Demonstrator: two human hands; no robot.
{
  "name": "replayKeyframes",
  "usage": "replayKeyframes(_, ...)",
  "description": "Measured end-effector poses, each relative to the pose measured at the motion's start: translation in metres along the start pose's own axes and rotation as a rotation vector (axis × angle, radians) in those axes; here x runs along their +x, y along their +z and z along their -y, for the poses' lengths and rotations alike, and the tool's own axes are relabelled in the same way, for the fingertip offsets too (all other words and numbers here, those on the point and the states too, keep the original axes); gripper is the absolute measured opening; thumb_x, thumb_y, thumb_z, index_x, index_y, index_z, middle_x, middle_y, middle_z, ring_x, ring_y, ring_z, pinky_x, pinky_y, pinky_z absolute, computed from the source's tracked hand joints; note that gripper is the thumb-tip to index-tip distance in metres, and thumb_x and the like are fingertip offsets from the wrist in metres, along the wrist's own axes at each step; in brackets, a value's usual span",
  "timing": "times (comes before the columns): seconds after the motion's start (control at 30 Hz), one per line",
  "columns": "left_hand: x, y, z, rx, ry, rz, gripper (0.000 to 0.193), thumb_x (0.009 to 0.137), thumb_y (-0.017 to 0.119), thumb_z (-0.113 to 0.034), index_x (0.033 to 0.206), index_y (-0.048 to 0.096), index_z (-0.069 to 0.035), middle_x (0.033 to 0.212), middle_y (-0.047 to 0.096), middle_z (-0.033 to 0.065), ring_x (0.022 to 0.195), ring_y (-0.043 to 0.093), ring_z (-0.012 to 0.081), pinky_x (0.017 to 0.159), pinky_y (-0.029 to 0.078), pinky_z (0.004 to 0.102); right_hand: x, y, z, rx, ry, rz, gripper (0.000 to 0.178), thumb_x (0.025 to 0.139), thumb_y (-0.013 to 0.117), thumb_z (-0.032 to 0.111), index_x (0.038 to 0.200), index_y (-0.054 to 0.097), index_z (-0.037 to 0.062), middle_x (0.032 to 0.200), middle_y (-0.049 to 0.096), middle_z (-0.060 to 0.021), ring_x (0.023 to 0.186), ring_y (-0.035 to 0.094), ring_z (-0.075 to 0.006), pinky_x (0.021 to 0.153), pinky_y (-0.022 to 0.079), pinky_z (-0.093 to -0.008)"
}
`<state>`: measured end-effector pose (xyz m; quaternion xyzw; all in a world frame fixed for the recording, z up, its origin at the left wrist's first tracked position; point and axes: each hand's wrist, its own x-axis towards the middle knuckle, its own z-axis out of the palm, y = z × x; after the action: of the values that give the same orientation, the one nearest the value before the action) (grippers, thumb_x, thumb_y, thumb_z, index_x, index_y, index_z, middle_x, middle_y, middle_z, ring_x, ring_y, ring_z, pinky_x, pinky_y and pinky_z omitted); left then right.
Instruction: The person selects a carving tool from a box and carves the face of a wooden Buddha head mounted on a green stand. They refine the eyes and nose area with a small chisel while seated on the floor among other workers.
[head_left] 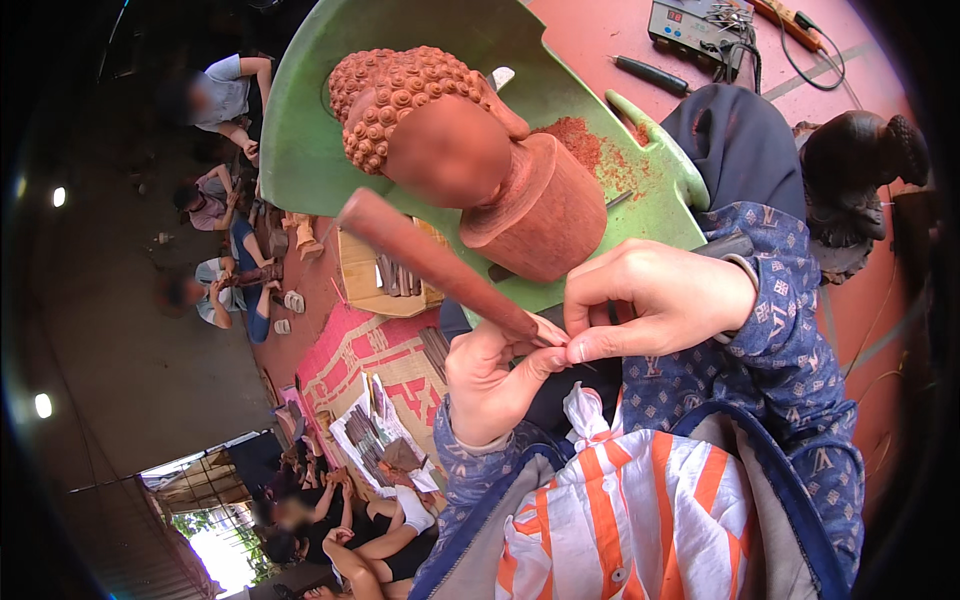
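**Wooden rod (440,270) in the left hand (492,385), carved head (465,160) at twelve o'clock**

I see the left grip pinching the wooden rod's lower end, its long axis pointing toward ten o'clock. The right hand (655,300), nearer the head's base, curls beside that end; whether it pinches anything, I cannot tell. Green chair (300,150) beneath the head; tiled floor (605,30) toward one o'clock.

From the person's head, one wide fisheye view looks down — quite near the left hand (490,385), the right hand (650,300) and the carved head (470,165) — its left side reaching people (222,95) well apart.
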<state>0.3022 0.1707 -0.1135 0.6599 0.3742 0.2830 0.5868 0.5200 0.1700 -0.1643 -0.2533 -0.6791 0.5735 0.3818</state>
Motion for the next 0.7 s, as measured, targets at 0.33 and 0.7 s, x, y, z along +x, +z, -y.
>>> replayKeyframes(0.33, 0.002, -0.001, 0.007, -0.056, 0.276, -0.083, 0.014, 0.083, 0.068, 0.003, 0.091, 0.057, 0.001, 0.09, 0.067, 0.0206, 0.081, 0.068, 0.0248, 0.072, 0.056, 0.0314, 0.001, -0.001, -0.006, 0.302, 0.025, 0.1, 0.013, 0.093, 0.061, 0.013, 0.093, 0.06, 0.0003, 0.074, 0.06, -0.0003, 0.066, 0.053, -0.0041, 0.056, 0.042, -0.0218)
replayKeyframes(0.7, 0.006, -0.011, 0.005, -0.024, 0.264, 0.127, 0.025, 0.082, 0.066, 0.009, 0.104, 0.056, 0.003, 0.113, 0.062, 0.0288, 0.1, 0.066, 0.0306, 0.086, 0.054, 0.037, -0.006, -0.017, 0.0, 0.176, 0.051, -0.098, 0.018, 0.09, 0.06, 0.015, 0.08, 0.056, 0.0003, 0.067, 0.055, -0.0025, 0.065, 0.051, -0.0097, 0.06, 0.042, -0.0276)
